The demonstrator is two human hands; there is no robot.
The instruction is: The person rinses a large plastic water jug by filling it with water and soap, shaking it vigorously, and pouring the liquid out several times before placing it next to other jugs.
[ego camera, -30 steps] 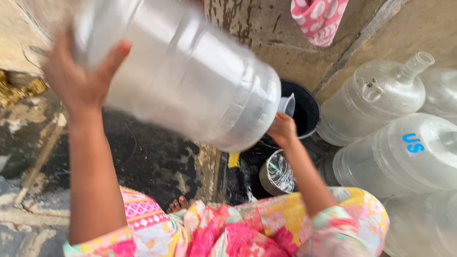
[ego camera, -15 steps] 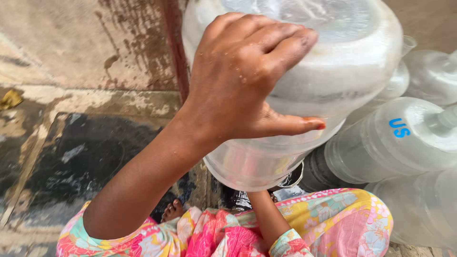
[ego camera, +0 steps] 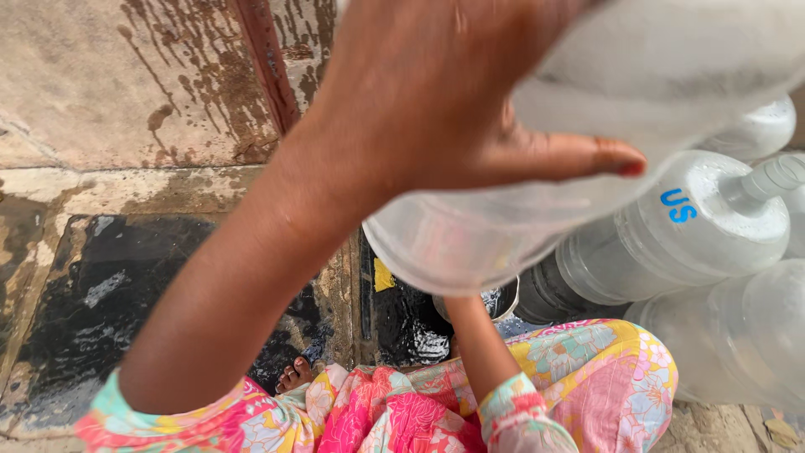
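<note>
Left hand [ego camera: 436, 101]: bare; no ring or glove visible; thumbnail painted red.
Left sleeve [ego camera: 168, 424]: short, ends above the elbow; floral print in pink, yellow and teal, with a teal edge.
Right sleeve [ego camera: 516, 411]: same floral print; teal cuff with pink trim.
Right hand: hidden.
Garment [ego camera: 587, 369]: loose floral cloth, pink and yellow with teal flowers, over the lap.
Foot [ego camera: 293, 373]: bare, toes visible.
</note>
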